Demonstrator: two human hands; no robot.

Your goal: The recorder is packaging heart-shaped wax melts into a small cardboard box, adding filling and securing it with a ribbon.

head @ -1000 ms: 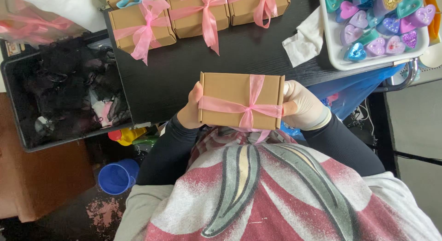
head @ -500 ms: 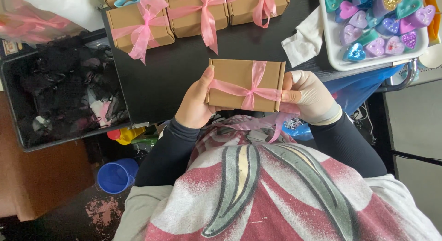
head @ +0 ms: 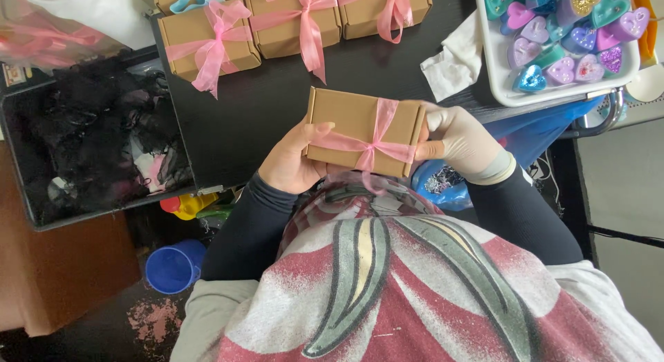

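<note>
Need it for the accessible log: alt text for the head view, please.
Seen from above, a left hand and a gloved right hand hold a brown cardboard box tied with pink ribbon over a black table. Three more ribboned boxes line the far edge; a white tray of heart shapes sits right.

A tan cardboard box (head: 360, 130) crossed by a pink ribbon (head: 370, 144). Three more tan boxes (head: 283, 19) carry pink bows on a black table (head: 277, 99). A white tray (head: 499, 71) holds heart shapes (head: 567, 33) in teal, purple, pink and glittery blue. A blue cup (head: 173, 265) sits below.
</note>
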